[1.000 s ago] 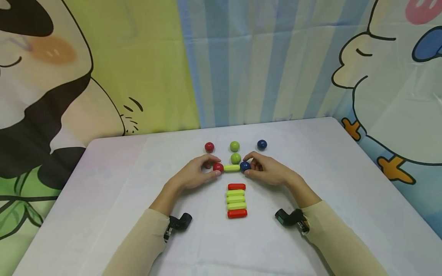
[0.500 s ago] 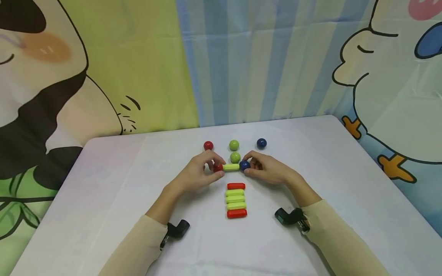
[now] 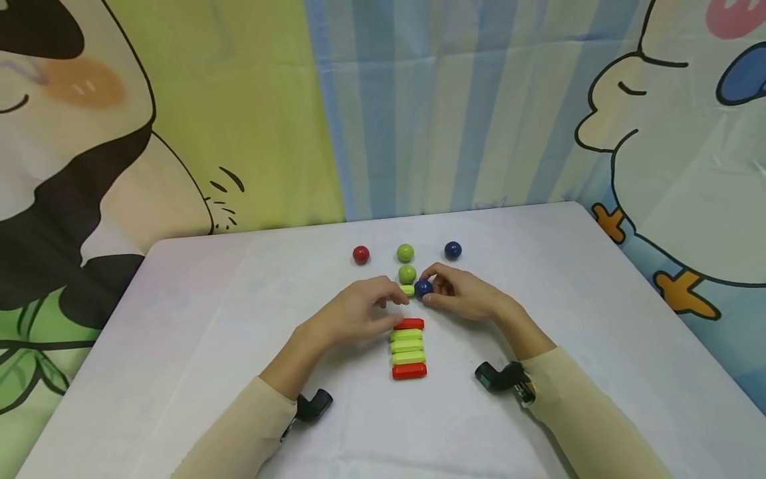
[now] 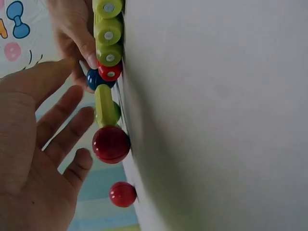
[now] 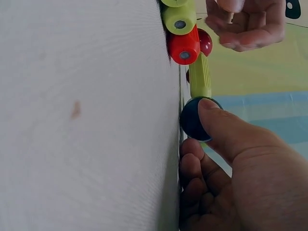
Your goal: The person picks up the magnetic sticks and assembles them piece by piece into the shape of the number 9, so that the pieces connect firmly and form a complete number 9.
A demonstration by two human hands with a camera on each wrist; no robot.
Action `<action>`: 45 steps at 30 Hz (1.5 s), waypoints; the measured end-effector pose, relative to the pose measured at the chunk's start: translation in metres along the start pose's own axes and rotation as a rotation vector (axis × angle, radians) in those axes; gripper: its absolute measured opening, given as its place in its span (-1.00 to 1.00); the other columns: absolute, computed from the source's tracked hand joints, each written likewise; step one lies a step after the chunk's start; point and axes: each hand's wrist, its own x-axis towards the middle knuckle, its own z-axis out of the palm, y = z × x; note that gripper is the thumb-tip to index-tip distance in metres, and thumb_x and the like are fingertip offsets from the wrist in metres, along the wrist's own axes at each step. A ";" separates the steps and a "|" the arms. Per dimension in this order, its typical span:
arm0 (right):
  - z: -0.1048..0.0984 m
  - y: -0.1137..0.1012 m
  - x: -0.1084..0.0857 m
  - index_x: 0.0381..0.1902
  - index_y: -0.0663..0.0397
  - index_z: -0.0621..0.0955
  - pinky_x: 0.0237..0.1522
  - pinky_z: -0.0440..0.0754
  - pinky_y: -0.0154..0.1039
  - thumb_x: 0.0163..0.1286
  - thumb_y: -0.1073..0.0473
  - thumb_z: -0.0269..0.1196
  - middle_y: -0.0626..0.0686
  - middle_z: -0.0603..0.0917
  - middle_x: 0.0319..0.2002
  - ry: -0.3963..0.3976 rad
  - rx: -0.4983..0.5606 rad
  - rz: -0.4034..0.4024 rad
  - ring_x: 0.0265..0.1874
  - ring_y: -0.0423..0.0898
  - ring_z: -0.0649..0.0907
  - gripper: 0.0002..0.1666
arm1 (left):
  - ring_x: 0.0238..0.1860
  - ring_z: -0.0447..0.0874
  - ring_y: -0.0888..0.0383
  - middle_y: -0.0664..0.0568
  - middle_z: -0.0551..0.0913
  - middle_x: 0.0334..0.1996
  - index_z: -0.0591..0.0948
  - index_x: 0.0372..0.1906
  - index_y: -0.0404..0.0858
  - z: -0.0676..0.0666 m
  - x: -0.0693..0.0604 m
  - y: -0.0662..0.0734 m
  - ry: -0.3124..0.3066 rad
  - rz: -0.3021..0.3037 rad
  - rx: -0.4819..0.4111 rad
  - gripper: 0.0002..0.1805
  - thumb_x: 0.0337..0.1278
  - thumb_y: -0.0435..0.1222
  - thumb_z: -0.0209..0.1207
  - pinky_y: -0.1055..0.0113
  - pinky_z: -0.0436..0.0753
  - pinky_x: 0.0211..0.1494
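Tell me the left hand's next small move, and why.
Probably pinch the red stick nearest the blue ball: the left hand holds nothing and its thumb is near that stick, while the right hand already holds the ball.

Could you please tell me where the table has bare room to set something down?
The table is bare left of the left sleeve, right of the right sleeve, and between them on the near side of the rod row. The middle is crowded: the left hand hangs close to the row, the right hand holds a blue ball near a green ball.
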 end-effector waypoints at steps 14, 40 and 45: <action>0.001 0.001 0.000 0.22 -0.09 0.50 -0.18 0.46 -0.16 0.49 0.03 0.31 -0.01 0.54 -0.26 0.006 0.014 -0.012 -0.27 -0.07 0.51 -0.58 | 0.09 0.55 0.20 0.25 0.68 0.01 0.72 0.02 0.08 0.008 0.005 0.006 -0.103 -0.043 0.119 -0.80 0.37 -0.13 0.28 0.18 0.55 0.24; 0.001 0.000 -0.001 0.21 -0.11 0.50 -0.17 0.46 -0.16 0.48 0.03 0.31 -0.02 0.54 -0.27 0.011 0.022 -0.021 -0.26 -0.08 0.51 -0.59 | 0.18 0.57 0.22 0.25 0.69 0.06 0.75 0.06 0.04 0.015 0.014 0.009 -0.160 -0.009 0.191 -0.76 0.42 -0.27 0.24 0.21 0.52 0.34; 0.001 0.000 -0.002 0.21 -0.12 0.50 -0.16 0.47 -0.16 0.48 0.03 0.31 -0.02 0.55 -0.27 0.007 0.025 -0.029 -0.27 -0.08 0.52 -0.59 | 0.17 0.58 0.23 0.24 0.70 0.06 0.73 0.08 0.01 0.015 0.014 0.009 -0.165 -0.023 0.170 -0.76 0.42 -0.27 0.24 0.23 0.53 0.33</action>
